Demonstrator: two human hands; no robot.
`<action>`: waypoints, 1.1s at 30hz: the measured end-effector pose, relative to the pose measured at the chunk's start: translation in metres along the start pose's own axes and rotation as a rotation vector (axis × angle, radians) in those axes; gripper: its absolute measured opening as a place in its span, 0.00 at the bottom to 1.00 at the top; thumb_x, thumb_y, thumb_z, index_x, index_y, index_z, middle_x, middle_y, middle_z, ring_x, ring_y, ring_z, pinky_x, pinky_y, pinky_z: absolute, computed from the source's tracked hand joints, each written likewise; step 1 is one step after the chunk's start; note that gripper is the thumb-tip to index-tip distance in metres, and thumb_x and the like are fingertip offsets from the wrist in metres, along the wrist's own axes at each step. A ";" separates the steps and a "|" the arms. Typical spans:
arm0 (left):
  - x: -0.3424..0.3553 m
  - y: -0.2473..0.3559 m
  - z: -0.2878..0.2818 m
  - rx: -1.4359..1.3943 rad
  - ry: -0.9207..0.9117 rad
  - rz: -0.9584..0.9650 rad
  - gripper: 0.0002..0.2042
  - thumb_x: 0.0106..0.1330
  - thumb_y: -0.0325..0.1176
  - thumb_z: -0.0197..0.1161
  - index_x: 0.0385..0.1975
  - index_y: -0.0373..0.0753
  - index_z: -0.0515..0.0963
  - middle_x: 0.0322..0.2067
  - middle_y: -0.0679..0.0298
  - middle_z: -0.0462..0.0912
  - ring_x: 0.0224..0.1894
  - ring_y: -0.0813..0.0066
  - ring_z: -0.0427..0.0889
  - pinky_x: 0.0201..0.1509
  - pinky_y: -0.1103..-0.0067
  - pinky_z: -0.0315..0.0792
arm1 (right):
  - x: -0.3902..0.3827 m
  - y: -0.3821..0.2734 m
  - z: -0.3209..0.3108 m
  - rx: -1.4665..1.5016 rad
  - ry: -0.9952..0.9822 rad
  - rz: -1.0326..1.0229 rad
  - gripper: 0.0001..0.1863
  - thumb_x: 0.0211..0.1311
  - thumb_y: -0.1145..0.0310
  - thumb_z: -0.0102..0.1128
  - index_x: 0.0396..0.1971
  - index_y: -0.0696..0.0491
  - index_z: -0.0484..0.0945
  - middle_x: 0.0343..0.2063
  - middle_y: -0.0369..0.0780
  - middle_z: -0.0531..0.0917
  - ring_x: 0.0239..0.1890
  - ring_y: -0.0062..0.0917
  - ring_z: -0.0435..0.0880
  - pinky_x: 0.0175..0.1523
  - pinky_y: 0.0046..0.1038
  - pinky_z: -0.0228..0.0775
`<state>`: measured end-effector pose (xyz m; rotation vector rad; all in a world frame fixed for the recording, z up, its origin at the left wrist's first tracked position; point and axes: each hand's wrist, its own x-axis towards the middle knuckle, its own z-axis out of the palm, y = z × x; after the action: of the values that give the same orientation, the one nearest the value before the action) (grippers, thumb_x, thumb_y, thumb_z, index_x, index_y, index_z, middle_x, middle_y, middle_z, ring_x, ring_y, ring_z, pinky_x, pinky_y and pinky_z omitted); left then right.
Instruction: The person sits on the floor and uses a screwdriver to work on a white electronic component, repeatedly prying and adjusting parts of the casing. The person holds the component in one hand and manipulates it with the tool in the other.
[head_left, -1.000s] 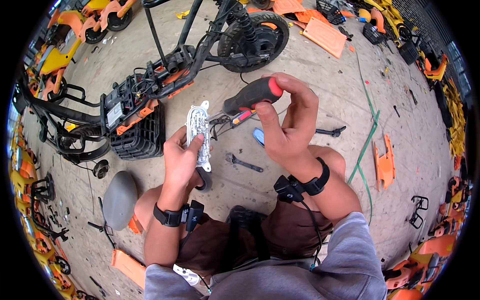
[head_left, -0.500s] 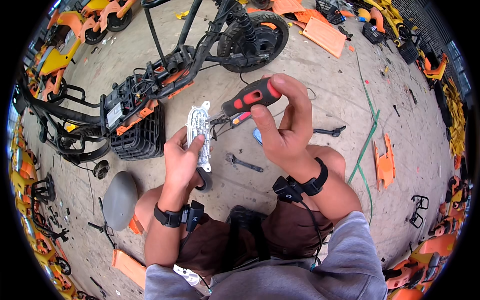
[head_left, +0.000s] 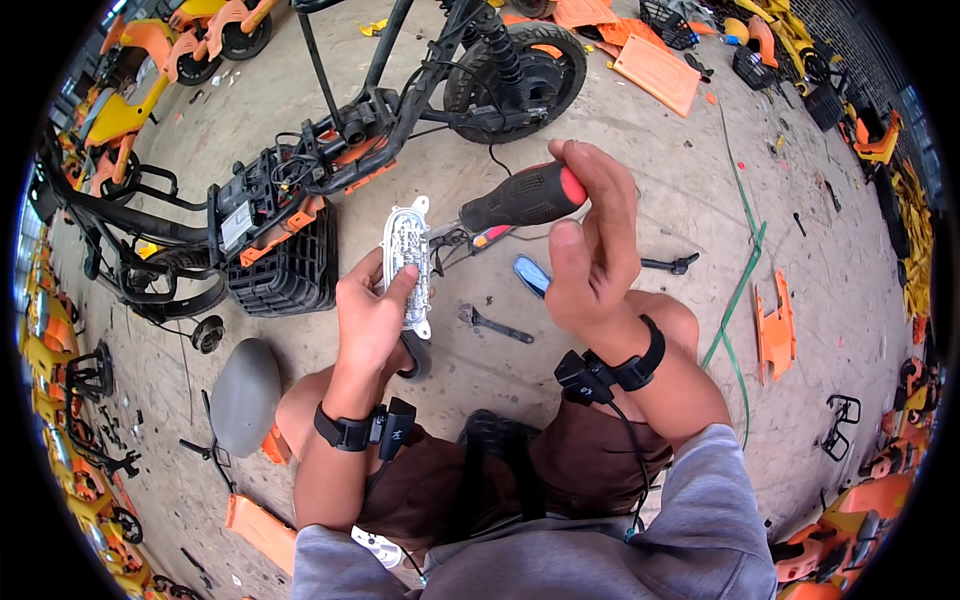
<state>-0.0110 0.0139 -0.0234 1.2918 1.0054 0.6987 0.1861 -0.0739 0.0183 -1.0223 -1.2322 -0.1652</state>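
Note:
My left hand (head_left: 375, 320) holds a long oval white-and-silver lamp-like part (head_left: 407, 250) upright, thumb on its face. My right hand (head_left: 590, 240) grips a screwdriver (head_left: 515, 200) by the end of its black-and-red handle, which lies sideways with its shaft toward the lamp part's right edge; I cannot tell whether the tip touches it. Behind and below the handle are dark cables (head_left: 455, 240) and a small red-and-yellow tool (head_left: 492, 236). An adjustable wrench (head_left: 500, 325) lies on the floor (head_left: 480, 375) between my hands, and a blue oval object (head_left: 532, 275) beside my right hand.
A black scooter frame (head_left: 370, 140) with wheel (head_left: 510, 90) and crate (head_left: 280, 270) stands ahead. A grey seat (head_left: 247, 395) lies left, orange panels (head_left: 775, 325) and green strap (head_left: 740, 290) right. Scooters (head_left: 130, 130) and piled yellow parts (head_left: 915, 270) line the edges.
The view has shifted slightly. The screwdriver handle has rolled in my right hand and lies more level, its fingers more upright around the handle's end. My left hand still holds the lamp part.

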 end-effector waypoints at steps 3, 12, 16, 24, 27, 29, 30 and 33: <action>0.000 0.001 -0.001 0.028 -0.014 -0.022 0.11 0.70 0.23 0.60 0.48 0.25 0.78 0.36 0.59 0.85 0.33 0.73 0.87 0.34 0.80 0.79 | -0.001 -0.001 0.001 0.005 -0.017 0.006 0.21 0.61 0.75 0.62 0.56 0.60 0.76 0.49 0.48 0.82 0.50 0.38 0.78 0.58 0.35 0.67; 0.000 0.000 -0.002 0.004 -0.015 -0.024 0.11 0.70 0.23 0.60 0.48 0.25 0.78 0.36 0.58 0.85 0.32 0.72 0.87 0.35 0.79 0.80 | 0.000 0.006 0.002 -0.006 0.005 -0.051 0.21 0.61 0.77 0.62 0.55 0.60 0.75 0.51 0.47 0.83 0.49 0.36 0.78 0.58 0.34 0.68; 0.001 -0.002 -0.003 -0.004 -0.010 -0.010 0.11 0.70 0.23 0.60 0.48 0.25 0.78 0.35 0.58 0.85 0.31 0.73 0.86 0.33 0.79 0.79 | 0.000 0.007 0.001 -0.041 0.001 -0.023 0.21 0.59 0.78 0.64 0.54 0.59 0.75 0.52 0.47 0.82 0.50 0.35 0.78 0.58 0.33 0.68; 0.000 -0.001 -0.002 -0.025 0.004 -0.021 0.11 0.70 0.22 0.59 0.48 0.24 0.77 0.36 0.57 0.85 0.30 0.74 0.86 0.29 0.81 0.77 | 0.001 0.005 0.003 0.039 0.028 -0.028 0.20 0.60 0.76 0.65 0.53 0.59 0.75 0.50 0.47 0.82 0.50 0.35 0.78 0.56 0.32 0.68; 0.001 0.000 -0.001 -0.012 0.000 -0.025 0.11 0.70 0.22 0.59 0.48 0.23 0.77 0.36 0.56 0.85 0.30 0.73 0.86 0.29 0.81 0.77 | -0.002 0.009 0.000 0.018 0.011 -0.051 0.19 0.61 0.76 0.63 0.53 0.59 0.74 0.51 0.48 0.81 0.50 0.35 0.78 0.56 0.31 0.68; 0.001 0.001 0.000 -0.013 -0.003 -0.026 0.11 0.70 0.22 0.59 0.48 0.23 0.77 0.36 0.56 0.84 0.30 0.73 0.86 0.29 0.81 0.77 | -0.004 0.013 -0.001 0.000 -0.002 -0.063 0.19 0.62 0.77 0.61 0.54 0.59 0.74 0.53 0.48 0.80 0.51 0.35 0.78 0.56 0.31 0.68; 0.001 0.001 0.000 -0.013 -0.004 -0.026 0.11 0.70 0.22 0.59 0.48 0.23 0.77 0.36 0.56 0.84 0.30 0.73 0.86 0.29 0.81 0.77 | -0.004 0.014 -0.002 -0.007 -0.009 -0.066 0.19 0.63 0.78 0.59 0.54 0.59 0.74 0.54 0.49 0.80 0.51 0.35 0.78 0.55 0.30 0.68; 0.000 0.001 -0.001 -0.015 -0.001 -0.028 0.11 0.70 0.22 0.59 0.48 0.24 0.77 0.35 0.57 0.84 0.30 0.73 0.86 0.29 0.80 0.77 | -0.004 0.015 -0.002 -0.057 -0.020 -0.057 0.19 0.63 0.79 0.59 0.55 0.58 0.73 0.55 0.49 0.79 0.51 0.34 0.78 0.55 0.30 0.69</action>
<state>-0.0119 0.0149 -0.0228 1.2629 1.0134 0.6831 0.1955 -0.0686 0.0063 -1.0408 -1.2819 -0.2358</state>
